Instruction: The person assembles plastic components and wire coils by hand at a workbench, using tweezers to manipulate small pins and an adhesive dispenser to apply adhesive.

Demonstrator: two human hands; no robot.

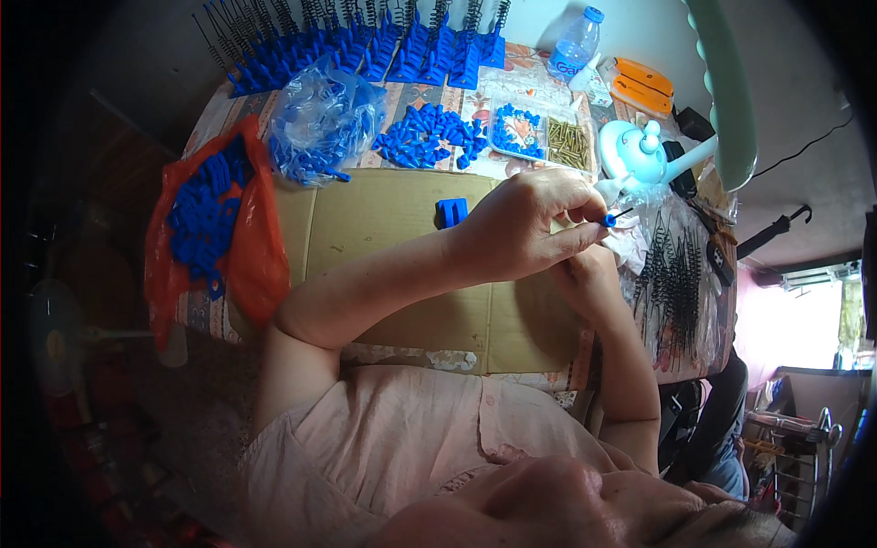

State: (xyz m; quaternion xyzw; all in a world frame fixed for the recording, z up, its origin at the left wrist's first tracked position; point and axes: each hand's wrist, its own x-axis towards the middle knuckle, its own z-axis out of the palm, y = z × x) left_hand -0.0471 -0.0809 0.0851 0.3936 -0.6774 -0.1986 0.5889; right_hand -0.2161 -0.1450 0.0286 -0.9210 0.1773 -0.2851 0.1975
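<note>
My left hand (pixel 534 224) reaches across the cardboard and pinches a small blue plastic piece (pixel 608 220) between thumb and fingertips. A thin dark rod (pixel 624 212) sticks out of that piece. Close below, my right hand (pixel 592 274) is curled against the left one; its fingertips and whatever they hold are hidden behind the left hand. A blue slotted block (pixel 451 213) rests on the cardboard sheet (pixel 393 274), to the left of my hands. Beside my right hand, several black coil springs (pixel 671 283) lie on clear plastic.
Blue bases with upright springs (pixel 425 55) line the back. Nearer are a clear bag of blue parts (pixel 324 123), loose blue pieces (pixel 425 137), a tray (pixel 496 146) and brass screws (pixel 568 144). A red bag (pixel 260 265) lies left; a lamp (pixel 635 155) and bottle (pixel 575 46) stand right.
</note>
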